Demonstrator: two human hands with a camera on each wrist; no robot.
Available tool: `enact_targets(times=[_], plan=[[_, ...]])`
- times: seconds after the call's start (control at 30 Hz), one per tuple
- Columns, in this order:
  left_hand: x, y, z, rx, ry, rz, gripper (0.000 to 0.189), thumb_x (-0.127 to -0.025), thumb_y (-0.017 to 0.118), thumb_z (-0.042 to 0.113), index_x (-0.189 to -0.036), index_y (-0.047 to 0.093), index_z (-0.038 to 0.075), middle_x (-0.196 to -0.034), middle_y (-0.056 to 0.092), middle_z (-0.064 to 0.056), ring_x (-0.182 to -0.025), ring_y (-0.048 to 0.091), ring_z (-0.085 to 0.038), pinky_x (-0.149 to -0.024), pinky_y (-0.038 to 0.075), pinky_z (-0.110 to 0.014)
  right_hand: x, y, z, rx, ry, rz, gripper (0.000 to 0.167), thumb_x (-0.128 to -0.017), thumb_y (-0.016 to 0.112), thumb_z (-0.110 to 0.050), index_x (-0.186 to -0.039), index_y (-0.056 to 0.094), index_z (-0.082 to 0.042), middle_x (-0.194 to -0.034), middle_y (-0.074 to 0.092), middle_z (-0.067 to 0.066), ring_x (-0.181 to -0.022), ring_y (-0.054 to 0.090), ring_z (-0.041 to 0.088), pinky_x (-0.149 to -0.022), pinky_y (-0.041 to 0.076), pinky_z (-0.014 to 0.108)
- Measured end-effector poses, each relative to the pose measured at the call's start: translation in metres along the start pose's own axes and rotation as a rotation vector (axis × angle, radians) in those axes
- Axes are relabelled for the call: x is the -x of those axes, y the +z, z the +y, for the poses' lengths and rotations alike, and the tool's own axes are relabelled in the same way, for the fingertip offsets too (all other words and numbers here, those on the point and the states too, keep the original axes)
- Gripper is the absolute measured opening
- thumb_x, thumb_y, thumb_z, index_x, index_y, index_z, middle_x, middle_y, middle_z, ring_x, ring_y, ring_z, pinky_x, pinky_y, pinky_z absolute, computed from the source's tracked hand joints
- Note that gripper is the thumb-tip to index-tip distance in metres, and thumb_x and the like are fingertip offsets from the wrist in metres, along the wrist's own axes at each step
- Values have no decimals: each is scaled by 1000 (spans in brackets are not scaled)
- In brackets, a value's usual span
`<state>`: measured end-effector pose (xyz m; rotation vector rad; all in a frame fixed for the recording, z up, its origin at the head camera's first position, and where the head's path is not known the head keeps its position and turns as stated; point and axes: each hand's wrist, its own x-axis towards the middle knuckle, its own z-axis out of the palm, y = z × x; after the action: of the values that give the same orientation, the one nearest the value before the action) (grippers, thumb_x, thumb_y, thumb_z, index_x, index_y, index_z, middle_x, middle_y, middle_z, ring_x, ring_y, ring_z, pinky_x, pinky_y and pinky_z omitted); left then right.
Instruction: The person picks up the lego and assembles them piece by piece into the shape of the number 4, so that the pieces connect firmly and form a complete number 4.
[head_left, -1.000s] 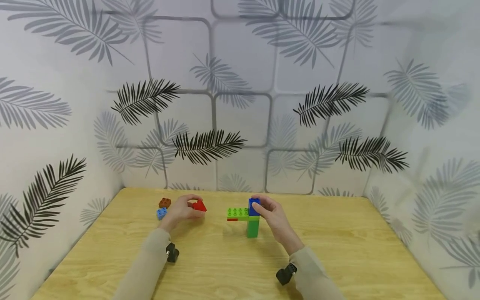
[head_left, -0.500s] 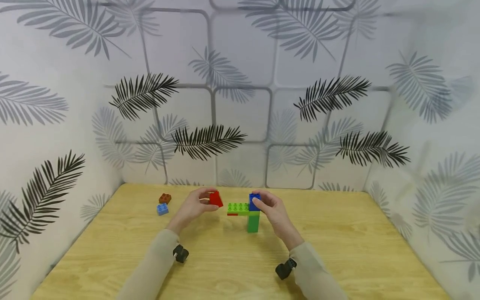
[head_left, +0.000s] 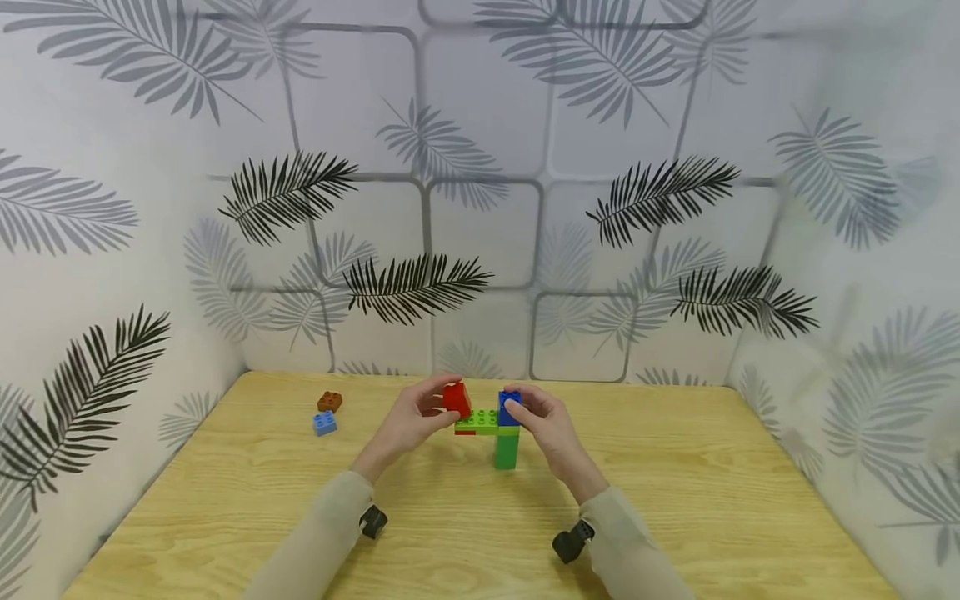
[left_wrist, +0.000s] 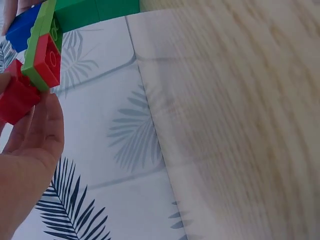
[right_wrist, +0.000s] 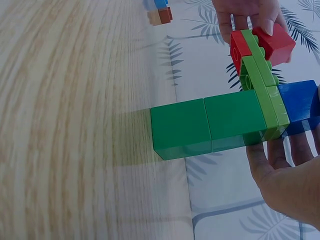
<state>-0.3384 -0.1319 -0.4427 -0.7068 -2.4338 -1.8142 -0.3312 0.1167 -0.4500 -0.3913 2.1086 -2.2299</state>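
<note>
My left hand (head_left: 408, 419) pinches a red toy brick (head_left: 455, 398) between thumb and fingers. The brick is tilted at the studs on the left end of a long light green brick (head_left: 483, 421); I cannot tell whether it is pressed on. A dark green column (right_wrist: 182, 130) of two bricks stands upright on the table and bears the long brick's right end. Under its left end sits a thin red piece (left_wrist: 49, 62). My right hand (head_left: 551, 425) grips a dark blue brick (right_wrist: 300, 102) on top, above the column.
A brown brick (head_left: 330, 402) and a light blue brick (head_left: 324, 423) lie close together at the back left of the wooden table (head_left: 465, 533). A wall (head_left: 480, 333) with leaf patterns rises behind the table.
My left hand has carried the red brick rightward from the table to the long light green brick's left end. The right hand stays on the dark blue brick.
</note>
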Motion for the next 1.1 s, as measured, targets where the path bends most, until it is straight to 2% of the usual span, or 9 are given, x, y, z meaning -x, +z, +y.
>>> enact_targets(times=[0.13,0.33,0.5,0.73,0.83,1.1], plan=[[1,2,1,-63,38,-48,51,-92,69,15,-141,55,19,-129,63,-12,-109,64,-32,-89,55,-35,0,0,0,11,8,-2,40,-96,65,-22,-132,59,-6,-123,63,10,-111,60,19,-110,39,51],[0,3,4,-144,118,-77,46,-94,67,19,-139,58,20,-134,61,-8,-110,63,-25,-90,54,-36,-1,0,-5,22,6,-6,42,-97,64,-23,-134,57,-4,-123,62,11,-106,61,14,-109,41,47],[2,5,2,-192,160,-95,54,-90,72,13,-141,56,22,-134,62,-7,-108,65,-23,-90,55,-42,-1,0,-5,29,24,4,43,-97,63,-22,-135,56,-4,-125,63,11,-107,61,14,-109,42,46],[5,9,-5,-200,162,-84,68,-85,74,4,-146,50,22,-133,62,-12,-108,67,-28,-90,55,-43,-1,2,-3,31,27,4,41,-97,63,-22,-134,58,-6,-124,63,11,-106,61,13,-111,38,51],[4,9,-5,-181,151,-75,69,-85,74,2,-146,49,22,-133,62,-14,-107,68,-29,-89,56,-41,0,2,-5,36,26,8,43,-97,62,-22,-136,56,-4,-124,63,11,-106,61,13,-109,41,48],[5,9,-6,-141,104,-71,65,-84,75,3,-143,54,20,-126,65,-14,-101,70,-25,-82,58,-29,1,1,-2,17,21,3,38,-97,63,-21,-132,59,-6,-123,63,11,-106,61,13,-109,42,47]])
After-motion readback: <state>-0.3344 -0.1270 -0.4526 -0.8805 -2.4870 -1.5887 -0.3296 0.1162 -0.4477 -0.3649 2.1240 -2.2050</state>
